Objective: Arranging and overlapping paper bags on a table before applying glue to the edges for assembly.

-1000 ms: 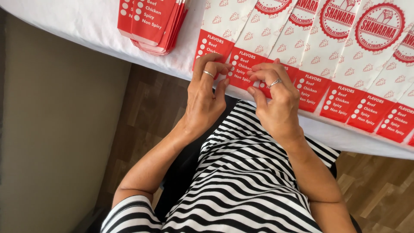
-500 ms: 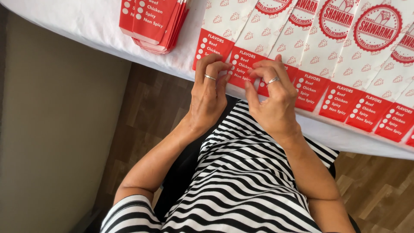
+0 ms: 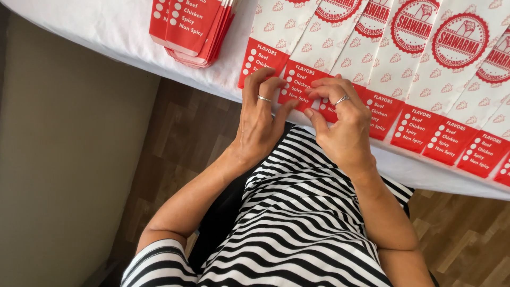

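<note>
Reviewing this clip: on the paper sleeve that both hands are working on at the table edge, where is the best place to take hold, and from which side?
Probably its red end, approached from the table's near edge. The paper sleeve lies flat, overlapped by neighbouring sleeves, so only that end offers a free edge. The left hand and right hand already meet there, fingertips on it.

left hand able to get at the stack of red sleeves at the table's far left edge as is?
Probably yes. The left hand rests on the row of paper sleeves, and only bare white tablecloth lies between it and the red stack. The right hand sits on the other side, not in the way.
</note>
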